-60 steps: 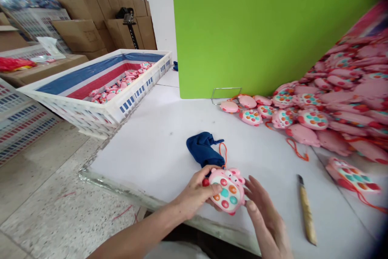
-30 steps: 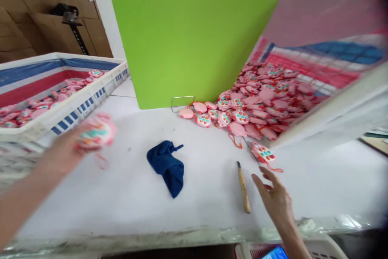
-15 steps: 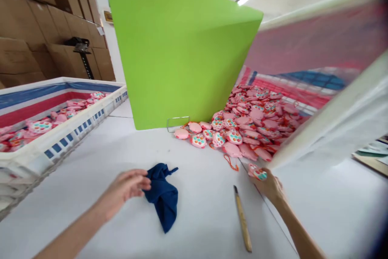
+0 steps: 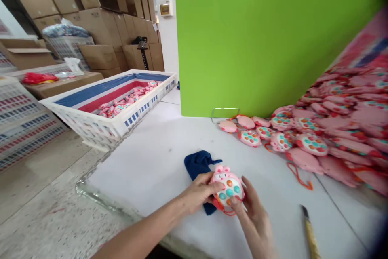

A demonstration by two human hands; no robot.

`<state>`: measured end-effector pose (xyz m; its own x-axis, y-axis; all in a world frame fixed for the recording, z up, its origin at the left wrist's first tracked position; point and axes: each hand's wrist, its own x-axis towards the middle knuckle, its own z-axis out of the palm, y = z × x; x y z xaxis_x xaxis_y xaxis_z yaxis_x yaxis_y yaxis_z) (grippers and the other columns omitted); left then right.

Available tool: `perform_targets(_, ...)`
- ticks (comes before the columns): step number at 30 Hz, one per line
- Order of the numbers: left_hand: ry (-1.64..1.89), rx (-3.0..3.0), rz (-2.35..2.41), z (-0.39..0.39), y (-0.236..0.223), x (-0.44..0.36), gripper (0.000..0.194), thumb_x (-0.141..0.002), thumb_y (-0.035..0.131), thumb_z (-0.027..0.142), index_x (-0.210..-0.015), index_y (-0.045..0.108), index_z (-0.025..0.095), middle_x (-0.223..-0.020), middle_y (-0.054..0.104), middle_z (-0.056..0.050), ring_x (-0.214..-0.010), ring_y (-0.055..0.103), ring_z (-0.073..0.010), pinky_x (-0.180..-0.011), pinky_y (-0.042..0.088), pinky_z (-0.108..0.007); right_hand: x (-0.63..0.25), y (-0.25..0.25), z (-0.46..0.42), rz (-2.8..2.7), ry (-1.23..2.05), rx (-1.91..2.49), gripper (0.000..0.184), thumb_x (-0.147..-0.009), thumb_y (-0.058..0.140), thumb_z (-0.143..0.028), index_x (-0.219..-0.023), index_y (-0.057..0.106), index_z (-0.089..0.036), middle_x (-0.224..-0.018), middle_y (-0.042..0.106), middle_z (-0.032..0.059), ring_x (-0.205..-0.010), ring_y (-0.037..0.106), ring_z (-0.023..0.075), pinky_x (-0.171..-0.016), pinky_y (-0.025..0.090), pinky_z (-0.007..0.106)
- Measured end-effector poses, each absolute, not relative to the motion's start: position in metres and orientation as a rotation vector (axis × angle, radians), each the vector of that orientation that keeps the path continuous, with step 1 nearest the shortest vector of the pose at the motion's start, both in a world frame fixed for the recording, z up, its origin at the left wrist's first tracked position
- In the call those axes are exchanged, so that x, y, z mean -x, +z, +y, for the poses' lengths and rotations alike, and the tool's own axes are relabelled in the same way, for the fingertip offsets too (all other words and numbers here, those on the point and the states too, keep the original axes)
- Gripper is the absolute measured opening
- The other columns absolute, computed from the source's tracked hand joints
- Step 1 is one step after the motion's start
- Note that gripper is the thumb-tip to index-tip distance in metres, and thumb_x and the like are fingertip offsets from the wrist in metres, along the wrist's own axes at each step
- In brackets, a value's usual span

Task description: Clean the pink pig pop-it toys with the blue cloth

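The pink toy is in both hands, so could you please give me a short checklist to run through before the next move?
1. Pink toy gripped: ok; the left hand and right hand both hold it.
2. Button side showing: ok; coloured buttons face the camera.
3. Back of the toy sound: cannot tell; it is hidden.
4. Orange cord free: cannot tell; it loops at the toy's lower edge, near the right hand.
5. Blue cloth out from under the work: not ok; it lies partly beneath the left hand.
6. Wooden-handled tool out of the hands: ok; it lies apart, to the right.

Toy point(image 4: 226, 187) pink, teal/orange btns point(image 4: 229, 192); cloth point(image 4: 197, 163) dk blue.
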<state>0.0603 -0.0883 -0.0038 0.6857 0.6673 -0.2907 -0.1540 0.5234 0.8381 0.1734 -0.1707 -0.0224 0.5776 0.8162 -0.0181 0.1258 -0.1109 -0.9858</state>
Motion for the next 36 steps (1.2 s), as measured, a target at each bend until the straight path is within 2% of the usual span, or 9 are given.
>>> perform_targets(2, 0.464, -0.885, 0.646, -0.086, -0.005, -0.049, 0.059, -0.055, 0.079, 0.047, -0.100, 0.065, 0.011, -0.077, 0.062, -0.005, -0.064, 0.057, -0.0133, -0.060, 0.047, -0.026, -0.180, -0.023, -0.175, -0.814, 0.865, 1.593, 0.062, -0.068, 0.064, -0.056, -0.113, 0.057, -0.014, -0.095, 0.068, 0.0090, -0.078, 0.064, 0.0232, -0.065, 0.053, 0.029)
perform_targets(5, 0.466, -0.859, 0.629, -0.088, -0.008, -0.043, 0.056, -0.058, 0.078, 0.046, -0.102, 0.065, 0.012, -0.079, 0.062, -0.005, -0.067, 0.057, -0.0128, -0.063, 0.047, -0.026, -0.181, -0.023, -0.177, -0.820, 0.891, 1.602, 0.051, -0.064, 0.069, -0.054, -0.097, 0.062, -0.015, -0.074, 0.067, 0.0036, -0.069, 0.062, 0.0211, -0.060, 0.052, 0.027)
perform_targets(12, 0.639, -0.929, 0.712, -0.097, -0.013, -0.046, 0.045, -0.063, 0.075, 0.044, -0.092, 0.062, 0.012, -0.080, 0.062, -0.004, -0.071, 0.057, -0.0144, -0.067, 0.045, -0.026, -0.155, -0.022, -0.177, -0.649, 0.873, 1.530, 0.053, -0.065, 0.069, -0.054, -0.102, 0.059, -0.017, -0.086, 0.070, 0.0053, -0.076, 0.065, 0.0221, -0.065, 0.053, 0.028)
perform_targets(16, 0.572, -1.144, 0.701, -0.094, -0.015, -0.038, 0.035, -0.071, 0.069, 0.043, -0.086, 0.062, 0.013, -0.075, 0.060, -0.001, -0.067, 0.055, -0.0122, -0.062, 0.041, -0.022, -0.155, -0.019, -0.181, -0.628, 0.911, 1.492, 0.053, -0.069, 0.066, -0.054, -0.106, 0.061, -0.016, -0.091, 0.072, 0.0063, -0.080, 0.066, 0.0228, -0.068, 0.053, 0.027)
perform_targets(19, 0.568, -1.152, 0.667, -0.094, -0.016, -0.032, 0.040, -0.070, 0.070, 0.041, -0.097, 0.061, 0.014, -0.085, 0.062, -0.003, -0.076, 0.057, -0.0141, -0.067, 0.043, -0.024, -0.155, -0.018, -0.183, -0.641, 0.881, 1.551, 0.048, -0.070, 0.065, -0.055, -0.099, 0.065, -0.016, -0.081, 0.072, 0.0046, -0.072, 0.066, 0.0209, -0.063, 0.052, 0.025)
perform_targets(22, 0.576, -1.116, 0.622, -0.095, -0.017, -0.028, 0.051, -0.066, 0.076, 0.035, -0.109, 0.057, 0.016, -0.096, 0.061, -0.005, -0.085, 0.056, -0.0166, -0.074, 0.044, -0.026, -0.152, -0.018, -0.182, -0.587, 0.883, 1.521, 0.046, -0.069, 0.066, -0.053, -0.096, 0.064, -0.016, -0.081, 0.072, 0.0048, -0.074, 0.066, 0.0213, -0.063, 0.052, 0.026)
perform_targets(27, 0.559, -1.100, 0.632, -0.094, -0.018, -0.024, 0.050, -0.066, 0.075, 0.033, -0.109, 0.057, 0.016, -0.094, 0.061, -0.004, -0.084, 0.056, -0.0160, -0.075, 0.043, -0.027, -0.144, -0.016, -0.183, -0.579, 0.926, 1.433, 0.049, -0.069, 0.066, -0.053, -0.103, 0.061, -0.017, -0.092, 0.072, 0.0053, -0.085, 0.066, 0.0229, -0.072, 0.053, 0.028)
perform_targets(32, 0.525, -1.075, 0.598, -0.095, -0.019, -0.022, 0.062, -0.059, 0.080, 0.028, -0.114, 0.054, 0.017, -0.100, 0.060, -0.006, -0.089, 0.055, -0.0183, -0.077, 0.043, -0.028, -0.144, -0.016, -0.184, -0.624, 0.894, 1.510, 0.045, -0.071, 0.065, -0.053, -0.096, 0.062, -0.017, -0.081, 0.072, 0.0049, -0.076, 0.066, 0.0224, -0.067, 0.053, 0.028)
perform_targets(36, 0.548, -1.139, 0.624, -0.095, -0.022, -0.020, 0.060, -0.061, 0.079, 0.030, -0.114, 0.054, 0.016, -0.102, 0.060, -0.006, -0.091, 0.055, -0.0194, -0.078, 0.043, -0.028, -0.147, -0.018, -0.184, -0.657, 0.920, 1.483, 0.045, -0.073, 0.063, -0.052, -0.100, 0.061, -0.017, -0.089, 0.072, 0.0061, -0.079, 0.066, 0.0223, -0.068, 0.053, 0.028)
